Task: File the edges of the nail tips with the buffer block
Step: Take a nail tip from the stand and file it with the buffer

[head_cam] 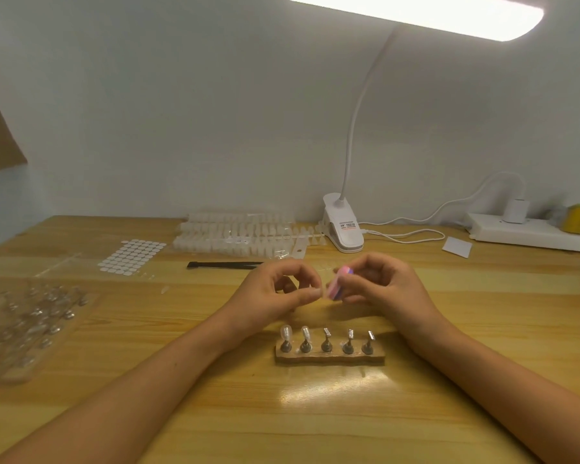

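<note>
My right hand (379,289) grips a small pink buffer block (337,284) between thumb and fingers, above the middle of the table. My left hand (278,293) pinches a clear nail tip (315,294) at its fingertips, and the tip touches the block's left face. In front of both hands stands a wooden holder (329,358) with several metal stands. The two leftmost stands carry clear nail tips (286,333); the others show bare metal tops.
Strips of white nail tips (241,236) lie at the back, beside a clip lamp (344,226) with its cable. Black tweezers (225,264), a sticker sheet (133,257) and a clear tray (24,323) lie on the left. A power strip (529,234) sits far right.
</note>
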{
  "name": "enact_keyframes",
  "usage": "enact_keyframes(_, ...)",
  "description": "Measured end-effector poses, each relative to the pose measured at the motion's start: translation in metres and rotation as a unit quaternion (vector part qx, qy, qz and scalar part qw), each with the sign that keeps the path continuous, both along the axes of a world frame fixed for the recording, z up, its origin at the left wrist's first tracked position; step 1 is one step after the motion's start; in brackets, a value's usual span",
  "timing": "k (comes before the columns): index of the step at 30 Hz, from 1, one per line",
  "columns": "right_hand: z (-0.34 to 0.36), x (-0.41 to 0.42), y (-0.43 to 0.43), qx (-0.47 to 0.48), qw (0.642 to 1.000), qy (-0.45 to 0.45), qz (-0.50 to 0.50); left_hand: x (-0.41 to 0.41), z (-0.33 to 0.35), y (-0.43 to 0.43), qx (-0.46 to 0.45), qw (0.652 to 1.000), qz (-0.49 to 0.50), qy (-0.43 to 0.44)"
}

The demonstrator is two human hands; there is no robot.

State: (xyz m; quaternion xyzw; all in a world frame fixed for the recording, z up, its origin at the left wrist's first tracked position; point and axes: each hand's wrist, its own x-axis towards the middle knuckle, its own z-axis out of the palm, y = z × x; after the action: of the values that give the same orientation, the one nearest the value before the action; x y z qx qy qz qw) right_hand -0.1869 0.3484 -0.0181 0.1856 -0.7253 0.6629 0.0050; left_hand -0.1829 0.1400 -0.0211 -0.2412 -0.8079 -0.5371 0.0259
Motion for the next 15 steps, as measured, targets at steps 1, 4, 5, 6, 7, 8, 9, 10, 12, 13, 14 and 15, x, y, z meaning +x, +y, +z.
enact_keyframes(1,0.0012,-0.0005,0.0011,-0.012,1.000,-0.006,-0.011,0.0004,-0.0003,0.0003,-0.004,1.000,0.003,0.007)
enact_keyframes(4,0.0002,0.0026,-0.0024,0.062,0.996,-0.009,0.069,-0.0004,0.0002,-0.0008,0.028,0.999,0.022,-0.005)
enact_keyframes(5,0.0001,0.0043,-0.0043,0.076,0.994,0.000,0.078,-0.0002,0.0008,-0.0012,0.035,0.999,0.024,-0.011)
enact_keyframes(6,0.0002,0.0042,-0.0042,0.065,0.995,0.010,0.069,0.0001,0.0014,-0.0012,0.033,0.999,0.022,-0.012)
enact_keyframes(7,0.0007,0.0033,-0.0029,0.038,0.999,0.013,0.037,0.0006,0.0015,-0.0008,0.025,0.999,0.021,-0.006)
enact_keyframes(8,0.0005,0.0015,-0.0007,0.009,1.000,0.013,0.003,0.0010,0.0015,-0.0003,0.017,1.000,0.025,0.004)
enact_keyframes(9,0.0014,0.0009,0.0001,-0.009,1.000,0.006,-0.014,0.0011,0.0013,0.0000,0.012,0.999,0.034,0.014)
enact_keyframes(10,0.0021,0.0012,0.0002,-0.009,1.000,-0.003,-0.008,0.0014,0.0015,0.0000,0.013,0.999,0.042,0.020)
enact_keyframes(12,0.0008,0.0027,-0.0018,0.033,0.999,-0.009,0.042,0.0015,0.0019,0.0000,0.016,0.999,0.046,0.022)
enact_keyframes(13,0.0011,0.0042,-0.0037,0.045,0.998,0.000,0.049,0.0014,0.0020,0.0000,0.013,0.999,0.043,0.023)
enact_keyframes(14,0.0008,0.0043,-0.0037,0.035,0.999,0.013,0.037,0.0016,0.0022,0.0000,0.009,0.999,0.039,0.023)
enact_keyframes(15,0.0008,0.0030,-0.0022,0.006,1.000,0.014,0.008,0.0018,0.0021,0.0003,0.004,0.999,0.035,0.026)
